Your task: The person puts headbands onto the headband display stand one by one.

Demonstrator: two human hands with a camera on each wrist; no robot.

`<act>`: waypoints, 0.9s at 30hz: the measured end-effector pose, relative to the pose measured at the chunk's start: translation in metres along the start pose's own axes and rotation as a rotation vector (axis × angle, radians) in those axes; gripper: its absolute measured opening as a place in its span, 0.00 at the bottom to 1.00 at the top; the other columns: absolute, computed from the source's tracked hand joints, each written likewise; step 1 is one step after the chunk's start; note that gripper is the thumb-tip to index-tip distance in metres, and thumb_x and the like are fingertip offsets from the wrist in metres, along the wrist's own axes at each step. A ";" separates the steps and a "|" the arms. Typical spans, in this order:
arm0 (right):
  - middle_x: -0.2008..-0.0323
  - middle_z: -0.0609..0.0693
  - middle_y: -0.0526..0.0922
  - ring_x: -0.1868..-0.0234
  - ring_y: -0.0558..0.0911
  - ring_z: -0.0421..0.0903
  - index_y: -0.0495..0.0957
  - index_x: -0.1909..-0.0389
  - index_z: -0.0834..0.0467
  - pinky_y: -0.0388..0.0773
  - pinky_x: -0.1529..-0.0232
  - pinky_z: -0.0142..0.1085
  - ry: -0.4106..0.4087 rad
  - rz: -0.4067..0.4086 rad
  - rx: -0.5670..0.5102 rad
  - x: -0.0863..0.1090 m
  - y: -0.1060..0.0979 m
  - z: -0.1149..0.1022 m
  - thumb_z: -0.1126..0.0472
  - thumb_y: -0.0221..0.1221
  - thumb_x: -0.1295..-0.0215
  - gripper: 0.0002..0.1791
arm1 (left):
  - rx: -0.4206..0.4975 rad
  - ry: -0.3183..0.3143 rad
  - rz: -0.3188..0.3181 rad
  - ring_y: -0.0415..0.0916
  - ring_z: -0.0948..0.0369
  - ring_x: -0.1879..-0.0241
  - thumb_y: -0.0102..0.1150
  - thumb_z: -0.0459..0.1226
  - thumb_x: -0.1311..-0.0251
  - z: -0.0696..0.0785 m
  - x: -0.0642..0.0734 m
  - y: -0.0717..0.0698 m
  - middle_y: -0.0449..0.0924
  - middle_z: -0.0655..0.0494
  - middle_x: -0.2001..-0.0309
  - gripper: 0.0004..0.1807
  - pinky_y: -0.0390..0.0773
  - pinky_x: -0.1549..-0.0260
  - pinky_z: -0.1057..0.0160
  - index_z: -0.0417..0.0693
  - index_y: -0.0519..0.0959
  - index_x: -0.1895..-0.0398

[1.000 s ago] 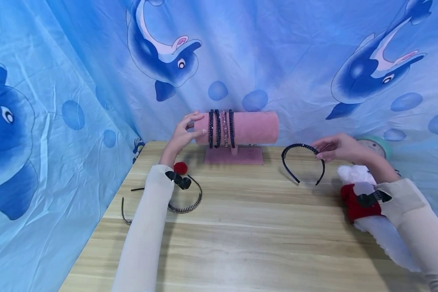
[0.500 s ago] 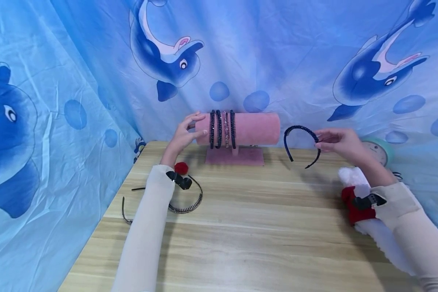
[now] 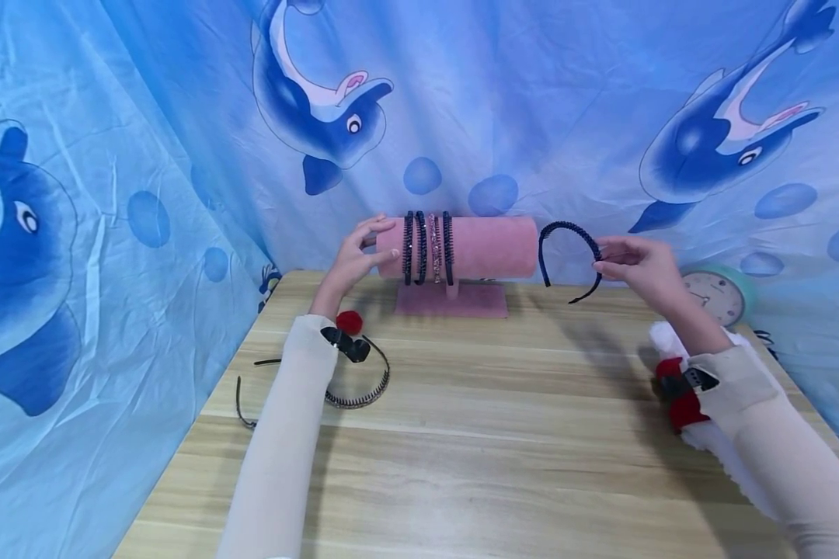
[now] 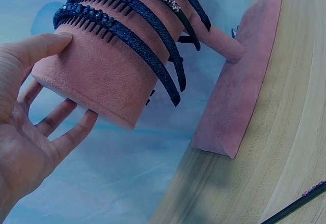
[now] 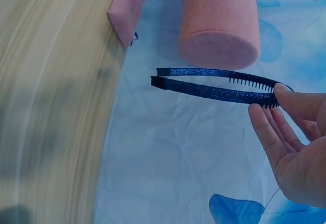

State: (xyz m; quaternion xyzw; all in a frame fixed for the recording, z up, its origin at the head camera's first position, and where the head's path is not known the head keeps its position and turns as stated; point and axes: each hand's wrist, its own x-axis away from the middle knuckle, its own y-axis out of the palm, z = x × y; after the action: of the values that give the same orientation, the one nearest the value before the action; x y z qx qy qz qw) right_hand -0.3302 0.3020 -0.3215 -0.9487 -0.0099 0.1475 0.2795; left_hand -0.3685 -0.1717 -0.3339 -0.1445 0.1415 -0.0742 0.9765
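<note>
By the left sleeve [image 3: 273, 442], a toothed headband [image 3: 356, 403] lies on the table [image 3: 496, 473]. Farther off, the right hand [image 3: 639, 268] pinches a dark blue headband [image 5: 209, 91]. It has come up and closer to the pink roll [image 3: 492, 247], so the work is now by the bare end; the gap is hard to judge. The left hand [image 3: 356, 255] grips the other end, fingers spread, beside four headbands [image 4: 145, 56] round the roll.

Pink stand [image 5: 219, 18] partly beyond right-wrist view's edge
</note>
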 end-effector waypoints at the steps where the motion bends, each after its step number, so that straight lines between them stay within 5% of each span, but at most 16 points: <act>1: 0.68 0.27 0.82 0.66 0.84 0.27 0.76 0.36 0.65 0.85 0.64 0.24 0.008 0.006 -0.008 -0.001 0.001 -0.001 0.63 0.66 0.32 0.25 | -0.003 -0.002 0.000 0.64 0.44 0.28 0.68 0.31 0.38 0.000 0.000 0.000 0.53 0.53 0.19 0.34 0.73 0.32 0.45 0.46 0.71 0.28; 17: 0.66 0.34 0.83 0.64 0.85 0.30 0.77 0.37 0.64 0.88 0.59 0.30 0.049 0.070 -0.156 -0.016 0.023 -0.009 0.62 0.68 0.35 0.26 | 0.011 -0.002 -0.001 0.63 0.43 0.28 0.68 0.30 0.38 0.002 0.000 0.000 0.52 0.52 0.19 0.34 0.73 0.32 0.45 0.44 0.70 0.28; 27: 0.69 0.37 0.85 0.67 0.86 0.32 0.77 0.39 0.69 0.89 0.62 0.32 0.027 0.084 -0.303 -0.028 0.045 -0.006 0.70 0.68 0.37 0.25 | 0.019 -0.028 -0.005 0.63 0.44 0.27 0.67 0.32 0.37 0.001 0.001 -0.001 0.52 0.55 0.19 0.34 0.74 0.32 0.45 0.46 0.70 0.27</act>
State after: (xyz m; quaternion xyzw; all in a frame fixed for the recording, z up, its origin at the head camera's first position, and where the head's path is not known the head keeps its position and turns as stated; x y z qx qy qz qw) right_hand -0.3585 0.2578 -0.3334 -0.9814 0.0115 0.1433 0.1271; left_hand -0.3675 -0.1722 -0.3328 -0.1366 0.1269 -0.0761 0.9795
